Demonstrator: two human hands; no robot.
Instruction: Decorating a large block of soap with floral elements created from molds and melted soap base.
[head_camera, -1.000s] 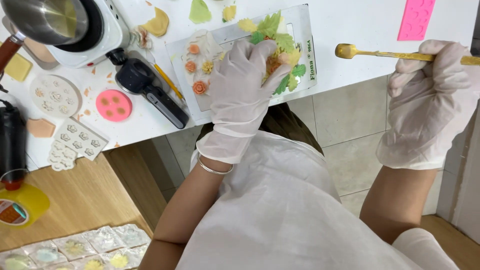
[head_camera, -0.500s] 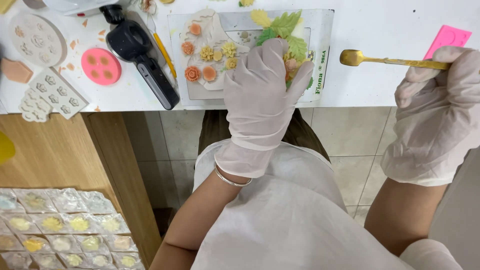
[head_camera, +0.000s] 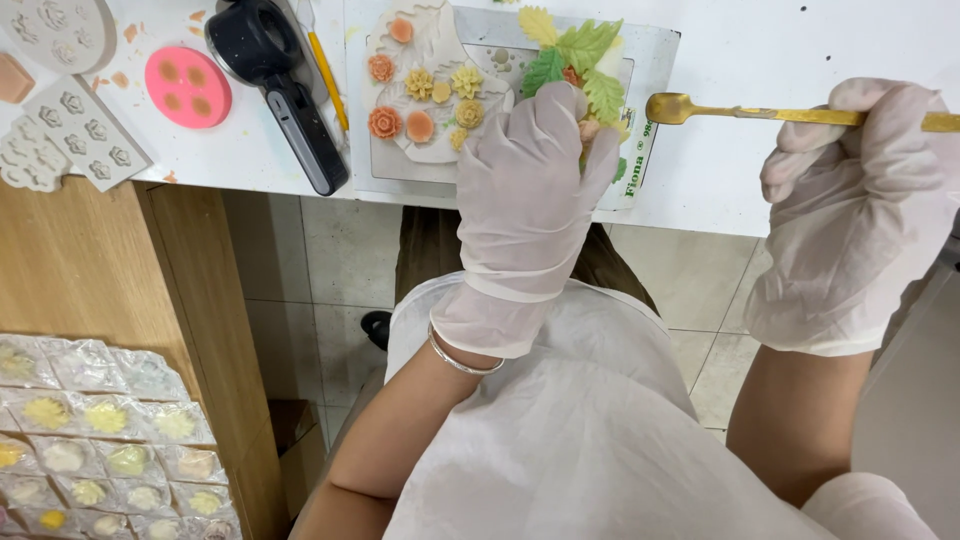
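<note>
My left hand (head_camera: 525, 190), in a thin white glove, rests over the near edge of a clear mat (head_camera: 655, 60) on the white table and pinches a small peach-coloured piece next to green leaf shapes (head_camera: 585, 60). Beside it lies a white piece (head_camera: 430, 50) carrying several orange and yellow moulded flowers. My right hand (head_camera: 860, 215), also gloved, grips a gold spoon (head_camera: 740, 112) by the handle; its bowl points left and hovers just right of the leaves.
A black hand-held device (head_camera: 275, 70), a yellow pencil (head_camera: 327, 68), a round pink mould (head_camera: 188, 87) and white flower moulds (head_camera: 85, 135) lie at the left of the table. A wooden unit (head_camera: 90, 270) holds wrapped flower pieces (head_camera: 100, 440) at lower left. Tiled floor lies below.
The view has dropped and closed in on the table. My left hand has stayed at the leaves on the mat. The gold spoon has remained level to their right.
</note>
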